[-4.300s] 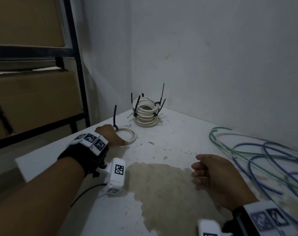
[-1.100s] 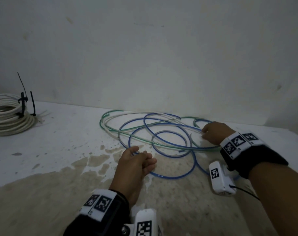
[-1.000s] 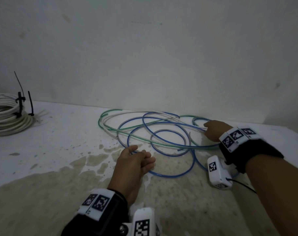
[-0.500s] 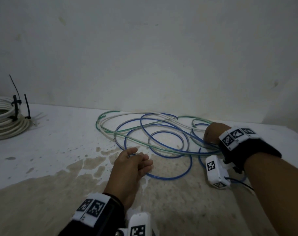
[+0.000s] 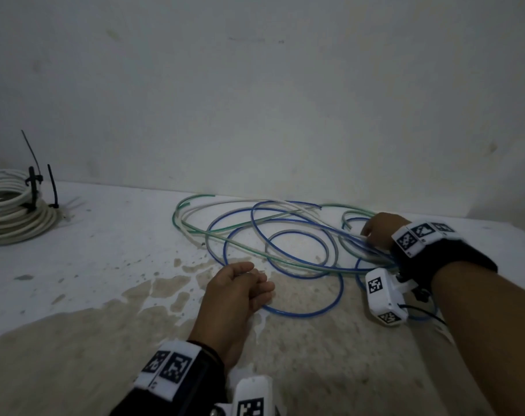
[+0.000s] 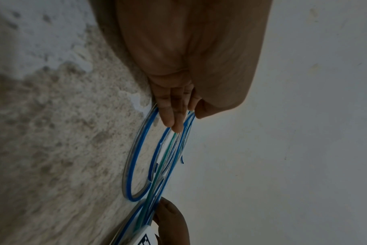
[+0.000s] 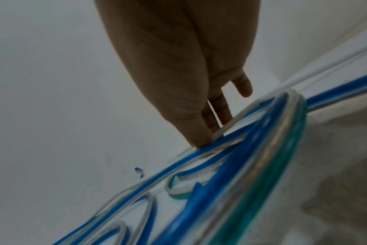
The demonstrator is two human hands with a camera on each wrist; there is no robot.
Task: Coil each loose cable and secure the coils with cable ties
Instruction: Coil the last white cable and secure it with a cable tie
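Note:
A tangle of loose blue, green and clear-white cables (image 5: 343,285) lies on the white table (image 5: 120,229) by the wall. My right hand (image 5: 365,234) is at the tangle's right side. In the right wrist view the right hand (image 7: 210,132) pinches a clear-white strand (image 7: 237,116) between thumb and fingers, with the thumb tip on a blue cable (image 7: 216,190). My left hand (image 5: 259,277) rests on the table at the near side, fingers loosely curled and holding nothing. Its fingertips (image 6: 172,119) touch the blue loops (image 6: 136,157).
A finished white coil (image 5: 15,217) bound with black cable ties (image 5: 33,181) sits at the far left. A brown stain (image 5: 75,355) covers the near table. The wall (image 5: 285,115) stands right behind the cables.
The view has swung from the white coils to the loose cables. My right hand reached the tangle's right side and closed on strands. My left hand has stayed beside the blue loop.

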